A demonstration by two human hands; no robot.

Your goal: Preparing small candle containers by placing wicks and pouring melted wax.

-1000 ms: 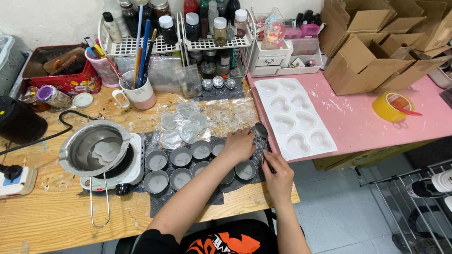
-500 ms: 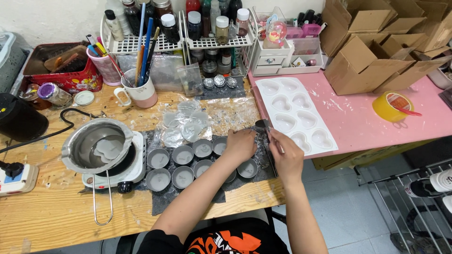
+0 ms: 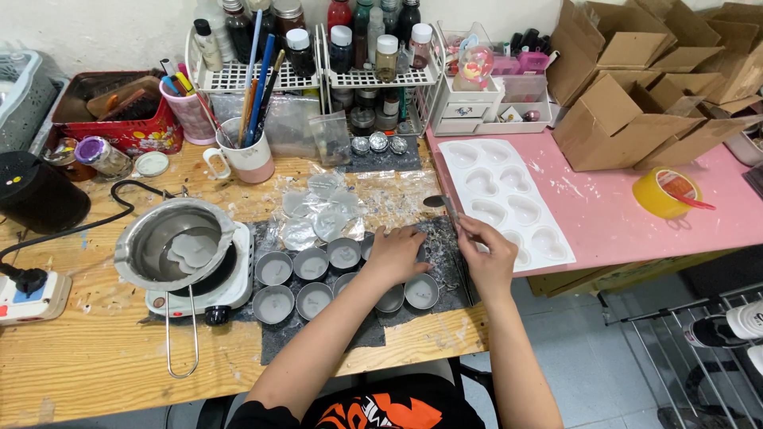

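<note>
A thin metal spatula (image 3: 450, 211) was pinched in the fingers of the right hand (image 3: 486, 256), its rounded tip pointing away over the edge of the dark mat (image 3: 362, 334), just beside the white mould tray (image 3: 504, 200) with heart-shaped hollows. The left hand (image 3: 397, 253) lay palm down with fingers loosely spread over the small round tins (image 3: 314, 276), resting on one in the back row and gripping nothing. The tins stood in two rows on the mat, near the front edge of the wooden table (image 3: 79, 357). Left of them sat a metal pot (image 3: 171, 246) on a small white hot plate (image 3: 199, 298). Crumpled clear plastic (image 3: 322, 210) lay behind the tins. A yellow tape roll (image 3: 666, 192) rested on the pink surface (image 3: 620, 230), well apart.
</note>
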